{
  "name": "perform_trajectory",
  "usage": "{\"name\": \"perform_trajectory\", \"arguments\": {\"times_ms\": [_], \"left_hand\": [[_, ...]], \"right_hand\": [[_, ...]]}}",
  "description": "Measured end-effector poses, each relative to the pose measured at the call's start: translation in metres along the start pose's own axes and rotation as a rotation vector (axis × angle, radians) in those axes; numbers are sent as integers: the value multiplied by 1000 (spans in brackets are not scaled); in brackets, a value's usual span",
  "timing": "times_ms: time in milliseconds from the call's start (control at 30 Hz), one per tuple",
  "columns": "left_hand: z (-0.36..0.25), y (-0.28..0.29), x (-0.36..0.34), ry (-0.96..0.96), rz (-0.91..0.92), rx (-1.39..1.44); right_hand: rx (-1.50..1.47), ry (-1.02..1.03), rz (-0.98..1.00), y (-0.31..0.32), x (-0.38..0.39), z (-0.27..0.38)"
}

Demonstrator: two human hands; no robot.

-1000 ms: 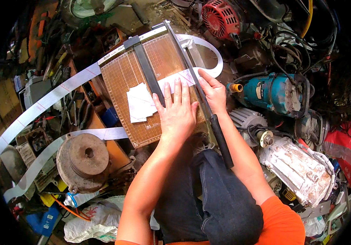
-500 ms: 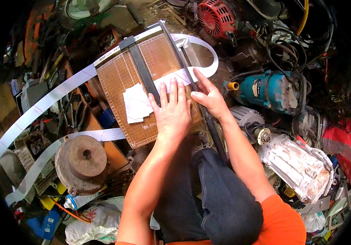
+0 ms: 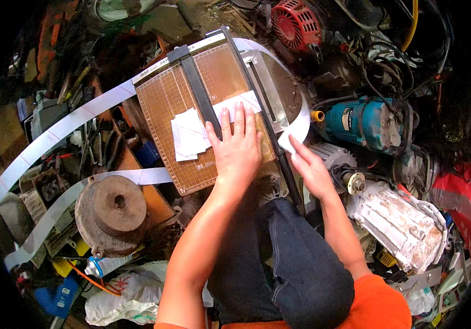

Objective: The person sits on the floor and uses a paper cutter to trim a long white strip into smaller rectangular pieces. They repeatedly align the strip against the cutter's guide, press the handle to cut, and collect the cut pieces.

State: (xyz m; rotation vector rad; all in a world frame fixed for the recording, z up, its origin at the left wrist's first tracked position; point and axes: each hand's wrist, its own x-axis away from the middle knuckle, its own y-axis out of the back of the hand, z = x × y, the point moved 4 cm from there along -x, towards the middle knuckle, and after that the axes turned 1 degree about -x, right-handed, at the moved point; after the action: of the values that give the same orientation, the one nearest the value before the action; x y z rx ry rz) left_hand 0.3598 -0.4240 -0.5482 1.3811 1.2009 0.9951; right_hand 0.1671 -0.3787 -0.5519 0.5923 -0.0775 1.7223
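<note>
The paper cutter board (image 3: 164, 104) is bare toward its far-left corner; a blue power tool (image 3: 364, 122) crowds its right edge, a rusty pulley (image 3: 116, 211) its near-left corner.

Part of the white strip (image 3: 235, 104) was hidden beneath the left hand (image 3: 237, 147); the cutter board (image 3: 172, 101)'s near edge was covered by the forearm.

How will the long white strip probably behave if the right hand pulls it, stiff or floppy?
Probably floppy: the strip curves in long loops over the clutter. It looks thin and light, so it should slide easily, though it may snag on the tools beneath. The right hand touches its end beside the cutter.
</note>
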Motion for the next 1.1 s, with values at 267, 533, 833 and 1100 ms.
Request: {"name": "perform_trajectory", "arguments": {"times_ms": [267,533,833,1100], "left_hand": [[-6,17,13,-197,128,111],[30,45,42,16,-301,753],[132,33,15,628,-403,891],[151,40,-1,514,-508,525]], "right_hand": [[-304,-37,-9,21,1,43],[-580,131,-213,-12,-71,-2],[-707,103,-125,-19,-81,7],[-666,112,-45,-28,-72,-1]]}}
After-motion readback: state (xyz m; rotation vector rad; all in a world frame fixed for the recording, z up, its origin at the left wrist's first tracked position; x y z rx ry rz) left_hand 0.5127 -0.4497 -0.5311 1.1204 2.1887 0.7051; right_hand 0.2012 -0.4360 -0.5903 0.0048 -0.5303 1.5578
